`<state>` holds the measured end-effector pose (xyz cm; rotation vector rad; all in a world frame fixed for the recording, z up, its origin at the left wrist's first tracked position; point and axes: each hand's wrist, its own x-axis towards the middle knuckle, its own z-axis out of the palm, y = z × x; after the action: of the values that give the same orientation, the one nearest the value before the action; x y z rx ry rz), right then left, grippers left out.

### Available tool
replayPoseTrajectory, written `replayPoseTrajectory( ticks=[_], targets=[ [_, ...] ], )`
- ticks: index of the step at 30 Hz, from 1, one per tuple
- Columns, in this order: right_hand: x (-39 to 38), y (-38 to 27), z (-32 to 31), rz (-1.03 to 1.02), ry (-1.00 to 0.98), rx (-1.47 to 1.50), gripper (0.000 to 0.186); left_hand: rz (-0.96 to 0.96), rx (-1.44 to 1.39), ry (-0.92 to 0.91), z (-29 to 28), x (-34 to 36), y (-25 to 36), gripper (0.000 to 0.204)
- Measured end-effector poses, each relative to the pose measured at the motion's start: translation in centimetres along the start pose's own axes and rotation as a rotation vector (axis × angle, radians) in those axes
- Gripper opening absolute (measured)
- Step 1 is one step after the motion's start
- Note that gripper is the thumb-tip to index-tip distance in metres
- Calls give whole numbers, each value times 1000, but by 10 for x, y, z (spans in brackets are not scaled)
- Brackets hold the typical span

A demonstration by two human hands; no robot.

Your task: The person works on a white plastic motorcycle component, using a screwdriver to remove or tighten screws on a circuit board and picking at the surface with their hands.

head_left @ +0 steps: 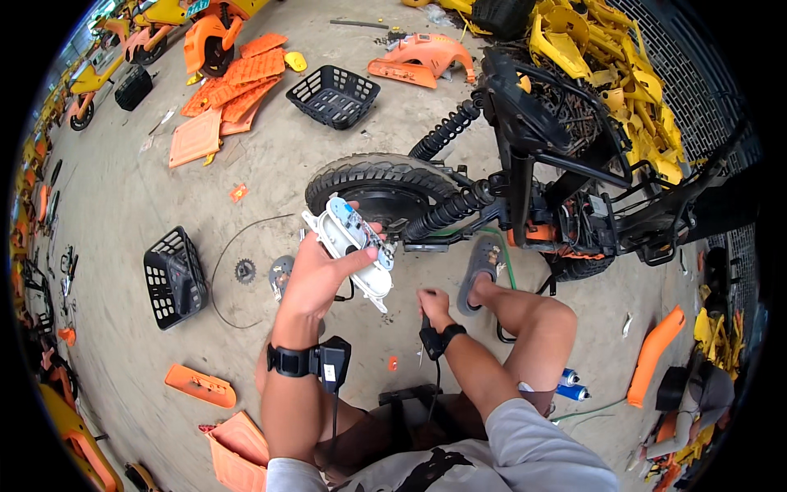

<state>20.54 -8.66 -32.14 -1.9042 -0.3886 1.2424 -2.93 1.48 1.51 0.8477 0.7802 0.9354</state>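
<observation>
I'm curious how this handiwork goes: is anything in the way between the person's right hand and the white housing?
Nothing visible stands in between: concrete floor shows in the gap between the right hand and the white housing. The left hand grips the housing, its thumb lying across part of it.

A teal plate (197, 8) with pale characters marks an orange-and-yellow scooter (209, 39) at the upper left, the lettering too small to make out. A white label (329, 373) sits on the black box (337, 354) strapped to the person's left forearm (288, 398), its print illegible. Blue cans (571, 392) lie beside the right leg (541, 336), any wording unreadable. Two orange scraps (238, 193) on the concrete floor (246, 148) show pale marks, too blurred to decipher.
</observation>
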Motion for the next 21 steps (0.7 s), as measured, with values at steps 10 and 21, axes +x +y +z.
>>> replayPoseTrajectory(
  ticks=[10, 21],
  targets=[
    [-15, 112, 10, 300, 123, -214, 14, -11, 157, 104, 0, -18, 4, 68],
    [5, 120, -11, 221, 346, -401, 29, 10, 373, 132, 13, -12, -3, 72]
  ],
)
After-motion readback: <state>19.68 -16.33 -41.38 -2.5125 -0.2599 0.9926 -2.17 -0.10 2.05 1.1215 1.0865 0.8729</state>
